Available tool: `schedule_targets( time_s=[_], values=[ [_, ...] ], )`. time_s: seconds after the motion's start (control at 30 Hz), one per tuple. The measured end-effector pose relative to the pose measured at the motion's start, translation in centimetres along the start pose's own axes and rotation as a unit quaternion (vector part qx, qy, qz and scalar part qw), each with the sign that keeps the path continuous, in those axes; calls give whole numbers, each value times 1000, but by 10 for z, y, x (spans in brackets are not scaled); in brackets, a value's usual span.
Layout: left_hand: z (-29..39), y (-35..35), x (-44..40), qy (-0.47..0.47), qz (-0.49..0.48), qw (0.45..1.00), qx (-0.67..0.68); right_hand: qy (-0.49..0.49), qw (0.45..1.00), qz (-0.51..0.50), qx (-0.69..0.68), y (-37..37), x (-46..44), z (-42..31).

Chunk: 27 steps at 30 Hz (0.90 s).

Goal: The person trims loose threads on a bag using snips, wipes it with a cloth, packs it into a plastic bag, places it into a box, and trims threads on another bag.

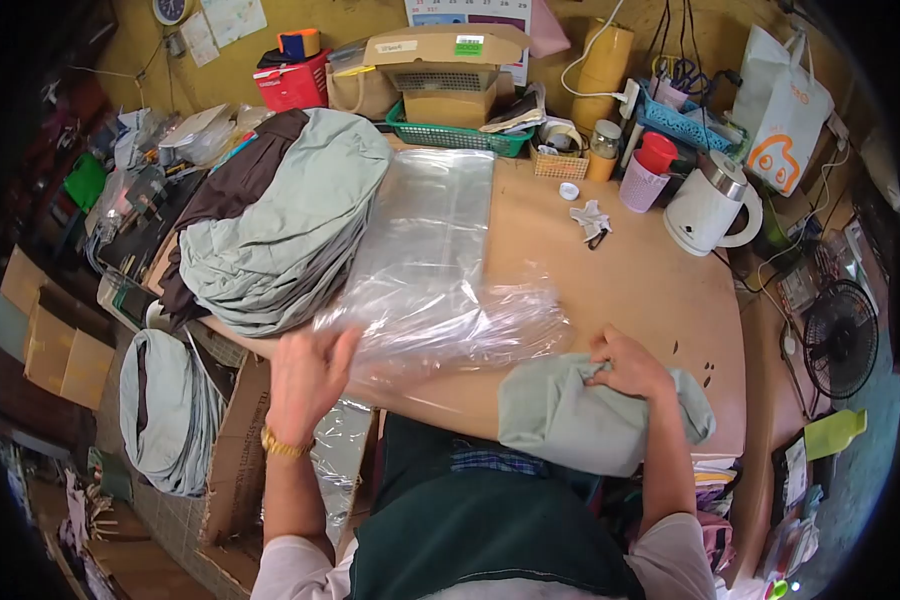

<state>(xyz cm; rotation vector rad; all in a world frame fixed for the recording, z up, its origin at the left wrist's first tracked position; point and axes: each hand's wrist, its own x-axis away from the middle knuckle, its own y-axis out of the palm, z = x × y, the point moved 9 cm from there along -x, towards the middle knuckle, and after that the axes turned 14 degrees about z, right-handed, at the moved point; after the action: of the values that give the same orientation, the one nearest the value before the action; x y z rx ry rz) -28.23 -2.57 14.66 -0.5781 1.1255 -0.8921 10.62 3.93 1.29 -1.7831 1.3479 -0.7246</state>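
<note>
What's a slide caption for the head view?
Right hand grips grey-green cloth while left hand sits near clear plastic.

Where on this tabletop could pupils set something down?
The tabletop is bare between the clear plastic, crumpled paper, white kettle and grey cloth. Crowded: the left, under piled fabric, and the back edge, with the green basket and pink cup.

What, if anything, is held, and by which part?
The right hand grips the grey cloth near its far edge; whether the left hand holds anything cannot be told.
</note>
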Motion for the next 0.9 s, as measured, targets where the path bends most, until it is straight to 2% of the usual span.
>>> schedule_targets(
  time_s=[0.03,0.1,0.13,0.17,0.23,0.27,0.33,0.37,0.43,0.57,0.63,0.7,0.77,0.8,0.87,0.9],
  values=[
    [18,-5,-11,20,25,999,33,-5,1000,-2,1,-7,4,0],
    [45,-20,-27,85,136,980,115,11,989,-138,56,-2,21,16],
    [49,-18,-31,86,140,980,113,27,997,-62,-24,-33,31,17],
    [61,-31,-31,132,203,949,200,40,994,17,-104,-69,46,20],
    [74,-36,-30,178,258,906,285,88,969,141,-182,-117,73,32],
    [80,-23,-33,184,230,922,251,87,969,142,-184,-121,83,29],
    [78,11,-37,159,106,969,156,68,901,330,-273,-156,101,30],
    [73,17,-36,161,109,969,153,65,900,332,-276,-153,100,26],
    [65,39,-34,185,75,979,33,47,833,426,-350,-156,106,17],
    [65,49,-37,155,-16,988,9,56,804,418,-420,-131,88,-5],
    [65,49,-43,162,-20,986,24,55,794,302,-525,-95,61,-22],
    [72,43,-45,171,-24,984,39,67,754,224,-614,-49,33,-27],
    [87,32,-42,163,-79,981,62,74,736,129,-661,-16,10,-52],
    [92,28,-37,182,-92,978,52,73,735,129,-661,-5,-2,-51],
    [101,22,-28,185,-110,975,58,103,675,65,-728,27,-28,-52],
    [103,23,-22,187,-128,972,65,103,674,65,-729,34,-39,-55]
  ],
)
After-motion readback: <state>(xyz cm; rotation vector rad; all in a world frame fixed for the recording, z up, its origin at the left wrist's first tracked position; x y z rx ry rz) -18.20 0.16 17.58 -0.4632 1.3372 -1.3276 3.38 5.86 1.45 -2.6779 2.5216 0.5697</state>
